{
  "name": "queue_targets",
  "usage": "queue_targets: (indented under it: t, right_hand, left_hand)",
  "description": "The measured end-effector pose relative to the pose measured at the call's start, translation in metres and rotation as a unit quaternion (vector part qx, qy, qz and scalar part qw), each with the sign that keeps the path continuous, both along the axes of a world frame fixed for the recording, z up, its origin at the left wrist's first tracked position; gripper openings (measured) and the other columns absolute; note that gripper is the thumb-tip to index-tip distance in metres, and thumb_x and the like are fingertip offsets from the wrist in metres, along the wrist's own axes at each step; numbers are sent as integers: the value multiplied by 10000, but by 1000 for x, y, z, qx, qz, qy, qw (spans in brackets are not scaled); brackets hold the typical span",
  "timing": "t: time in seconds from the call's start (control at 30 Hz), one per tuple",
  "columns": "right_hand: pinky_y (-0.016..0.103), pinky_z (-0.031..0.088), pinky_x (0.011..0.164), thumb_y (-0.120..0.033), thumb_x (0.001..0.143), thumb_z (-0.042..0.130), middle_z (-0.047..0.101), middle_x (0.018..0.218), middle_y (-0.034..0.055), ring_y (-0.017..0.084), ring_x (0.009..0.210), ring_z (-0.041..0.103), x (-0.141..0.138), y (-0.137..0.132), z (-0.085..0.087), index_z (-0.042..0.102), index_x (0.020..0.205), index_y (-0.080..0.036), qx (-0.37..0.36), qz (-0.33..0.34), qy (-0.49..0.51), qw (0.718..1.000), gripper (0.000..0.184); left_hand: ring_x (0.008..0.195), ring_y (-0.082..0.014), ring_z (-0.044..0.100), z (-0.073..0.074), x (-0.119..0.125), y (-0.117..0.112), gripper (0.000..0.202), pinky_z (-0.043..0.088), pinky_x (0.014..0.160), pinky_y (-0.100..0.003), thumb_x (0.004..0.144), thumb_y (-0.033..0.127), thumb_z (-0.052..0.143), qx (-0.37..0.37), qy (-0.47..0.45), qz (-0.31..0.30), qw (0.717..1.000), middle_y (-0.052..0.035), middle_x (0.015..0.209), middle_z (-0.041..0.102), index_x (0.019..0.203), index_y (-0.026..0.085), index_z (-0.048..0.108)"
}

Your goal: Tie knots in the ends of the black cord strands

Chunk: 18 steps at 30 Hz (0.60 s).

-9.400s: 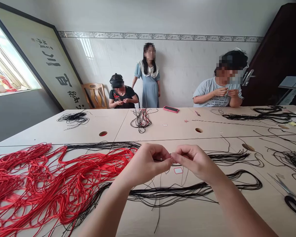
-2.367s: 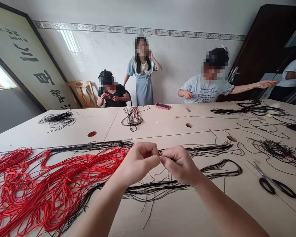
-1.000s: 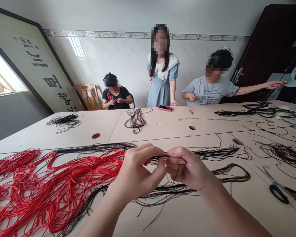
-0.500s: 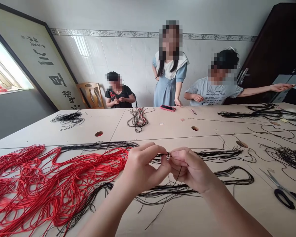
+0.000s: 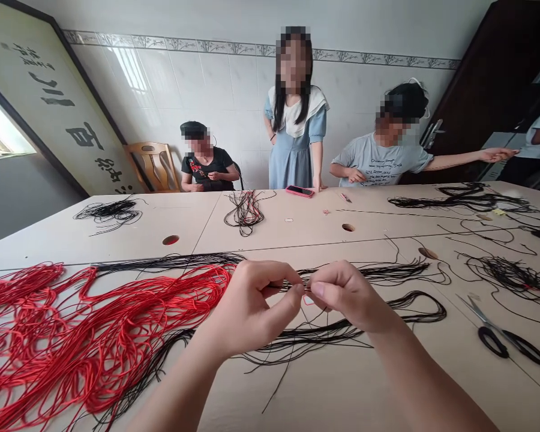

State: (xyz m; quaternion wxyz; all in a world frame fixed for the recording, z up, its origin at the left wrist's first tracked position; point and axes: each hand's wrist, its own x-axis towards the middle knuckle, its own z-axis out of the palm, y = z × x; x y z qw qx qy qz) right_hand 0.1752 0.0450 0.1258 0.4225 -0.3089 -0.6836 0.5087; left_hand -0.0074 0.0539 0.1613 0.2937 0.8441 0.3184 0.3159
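Observation:
My left hand (image 5: 261, 306) is closed in a pinch, thumb against forefinger, above the table. Close beside it my right hand (image 5: 348, 297) pinches too, its thumb pressed on the curled fingers. Between the fingertips runs a thin cord, mostly covered by the fingers. A small red cord loop (image 5: 308, 300) shows just below the fingertips, and a dark strand hangs near it. Beneath and behind the hands lie bundles of black cord (image 5: 315, 336). A big heap of red cord (image 5: 130, 330) spreads to the left of my left hand.
Scissors (image 5: 499, 336) with black handles lie at the right. More black cord (image 5: 510, 279) is tangled beyond them. A pink-edged phone (image 5: 299, 191) rests at the table's far edge. Three people are across the table, one standing; another person is partly visible at far right.
My right hand has rolled so its thumb now faces me, and the fingers have shifted along the cord. A red loop now shows below the fingertips. The view has moved slightly.

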Motion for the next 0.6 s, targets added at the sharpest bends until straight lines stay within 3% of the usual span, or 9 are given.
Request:
queue_targets:
  t: [0.13,0.27,0.5,0.6]
  right_hand:
    - [241,135,425,-225,794,460,201,479,-51,61,461,165,-3,-2,5,266,493,-175,27,1,-19,999,361]
    - [237,145,426,-150,771,456,197,478,-51,59,462,177,-10,-5,3,241,490,-175,89,-23,-52,994,355]
    - [234,165,441,-74,712,462,209,505,-48,67,485,191,-13,-6,-1,232,515,-176,238,-57,-116,963,320]
    - [232,174,447,-46,691,449,219,506,-47,70,490,198,-11,-6,1,249,521,-176,252,-54,-123,958,292]
  left_hand:
    - [505,-68,243,-2,-1,1,132,207,454,-216,749,128,473,-15,-3,-1,1000,50,534,318,640,150,543]
    - [520,-72,294,-4,0,2,129,239,459,-206,686,79,447,-29,0,18,999,45,538,385,603,155,512]
    - [541,-88,386,-6,3,4,125,315,493,-203,658,103,441,-58,22,37,997,28,544,472,597,153,539]
    - [527,-83,372,-6,4,4,123,305,476,-201,645,103,444,-56,36,31,997,34,540,469,597,156,543]
